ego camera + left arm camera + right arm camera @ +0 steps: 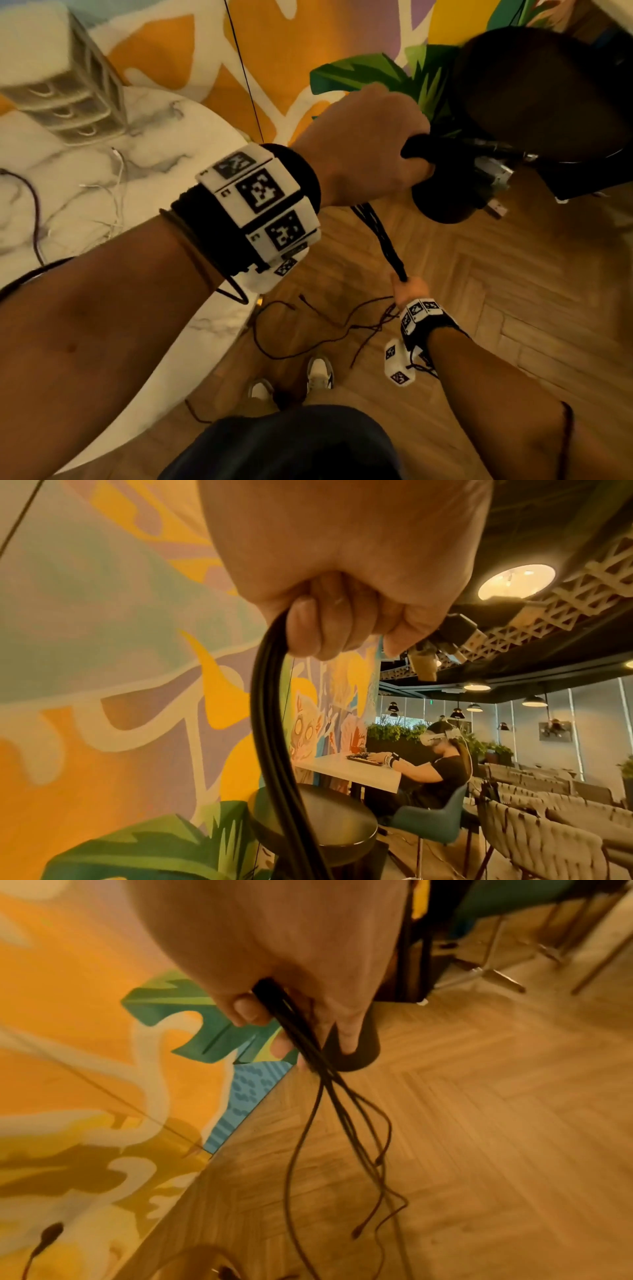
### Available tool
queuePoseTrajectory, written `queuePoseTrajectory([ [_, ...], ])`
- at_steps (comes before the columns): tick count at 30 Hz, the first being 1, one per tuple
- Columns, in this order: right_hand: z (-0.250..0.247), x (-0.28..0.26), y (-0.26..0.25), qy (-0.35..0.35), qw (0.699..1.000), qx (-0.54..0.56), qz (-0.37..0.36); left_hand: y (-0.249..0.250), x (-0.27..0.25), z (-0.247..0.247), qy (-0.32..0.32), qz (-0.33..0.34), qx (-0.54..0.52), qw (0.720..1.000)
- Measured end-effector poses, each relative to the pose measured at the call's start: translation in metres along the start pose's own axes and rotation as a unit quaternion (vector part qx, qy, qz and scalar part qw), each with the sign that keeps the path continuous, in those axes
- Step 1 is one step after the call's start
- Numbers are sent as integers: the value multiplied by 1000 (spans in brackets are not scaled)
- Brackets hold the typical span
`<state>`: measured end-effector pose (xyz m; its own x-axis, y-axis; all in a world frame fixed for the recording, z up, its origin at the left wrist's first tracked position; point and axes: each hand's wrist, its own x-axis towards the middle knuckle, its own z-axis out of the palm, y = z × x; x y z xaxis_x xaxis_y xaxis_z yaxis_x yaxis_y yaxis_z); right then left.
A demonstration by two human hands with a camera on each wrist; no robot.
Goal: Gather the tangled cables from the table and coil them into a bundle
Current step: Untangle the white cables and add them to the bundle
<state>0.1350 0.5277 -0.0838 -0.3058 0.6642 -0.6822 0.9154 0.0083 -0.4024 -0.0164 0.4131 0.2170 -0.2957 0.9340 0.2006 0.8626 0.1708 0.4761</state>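
The person stood over a wooden floor (513, 291), and the right hand (411, 291), held low, was closed around a bunch of black cables (380, 236). Below this hand the loose ends of the cables (342, 1137) hung down and spread apart above the floor. The bunch ran up tight to the left hand (363, 144), which was raised higher and clenched around the upper end of it. Some plugs (445, 639) stuck out of this fist. A thin dark red cable (325, 329) lay loose on the floor near the shoes (318, 373). More thin cables (113, 192) were still on the marble desk (154, 144) at the left
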Motion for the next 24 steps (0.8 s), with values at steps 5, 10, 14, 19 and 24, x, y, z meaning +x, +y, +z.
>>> queuePoseTrajectory([
  [5, 18, 7, -14, 24, 950, 310, 29, -7, -4, -10, 30, 16, 65, 997],
  [10, 29, 4, 3, 20, 997, 78, 11, -11, -11, -6, 44, 20, 62, 997],
  [14, 35, -4, 13, -78, 993, -59, -69, -6, -18, 14, 58, -5, -11, 998],
  [19, 9, -19, -4, -122, 964, -85, -222, -8, -28, 49, 36, -97, -250, 963],
  [24, -49, -84, -57, -159, 902, 216, -337, -21, -45, 79, -31, -210, -401, 891],
])
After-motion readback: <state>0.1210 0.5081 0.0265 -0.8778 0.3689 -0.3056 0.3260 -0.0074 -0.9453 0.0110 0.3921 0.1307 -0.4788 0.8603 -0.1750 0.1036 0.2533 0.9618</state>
